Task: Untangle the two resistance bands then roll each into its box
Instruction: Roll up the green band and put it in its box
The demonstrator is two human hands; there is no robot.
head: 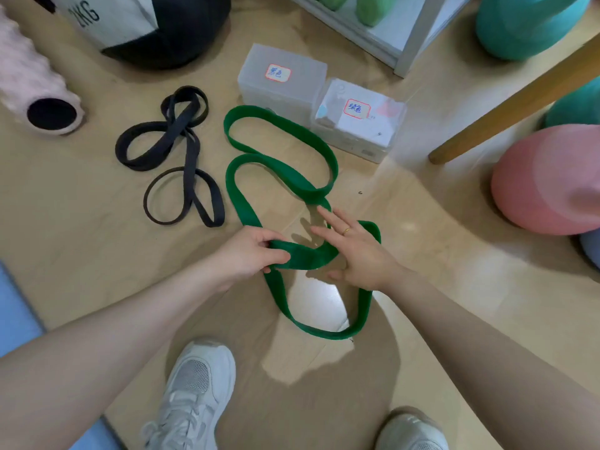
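Observation:
A green resistance band [279, 164] lies in loose loops on the wooden floor, apart from a black band [181, 157] that lies twisted to its left. My left hand [250, 254] pinches a fold of the green band near its lower loops. My right hand [357, 251] hovers over the same band with fingers spread straight and grips nothing. Two translucent plastic boxes stand beyond the bands: the left box [282, 79] and the right box [360, 121], each with a handwritten label.
A pink foam roller [35, 86] and a black 2KG medicine ball [156, 24] lie at the far left. At right are a wooden leg [519, 99], a pink ball [548, 180] and teal balls [526, 24]. My white shoes [194, 394] stand below.

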